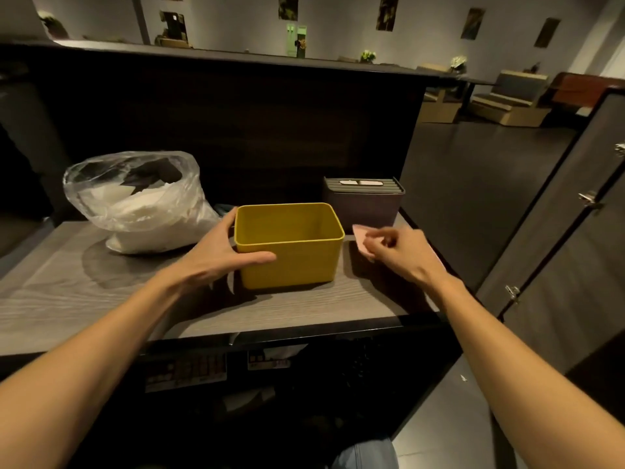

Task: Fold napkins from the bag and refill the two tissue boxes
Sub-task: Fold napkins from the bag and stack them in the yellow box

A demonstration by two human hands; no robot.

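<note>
Nearest us are our two forearms, reaching out over the front edge of the bench (84,299). Our left hand (216,255) is spread wide around the left end of the yellow box (291,245), thumb along its near wall and fingers reaching to the far corner, steadying it more than clutching it. The box stands open and looks empty. Our right hand (395,248) is curled and pinches a small pink piece (360,236) just beside the box's right wall; we cannot tell what it is.

We judge that the step in hand is readying this box for refilling. To do it well, we should keep the box square and flat on the bench, put the pink piece aside clear of the opening, and free the right hand for the napkins.

The plastic bag (135,198) of white napkins (135,211) slumps to the left, close to the yellow box, its mouth open upward. The dark box (363,201) with its slotted lid on stands just behind the yellow one on the right. To reach the bag, the right hand must cross over the yellow box and the left arm, so the left may serve better
</note>
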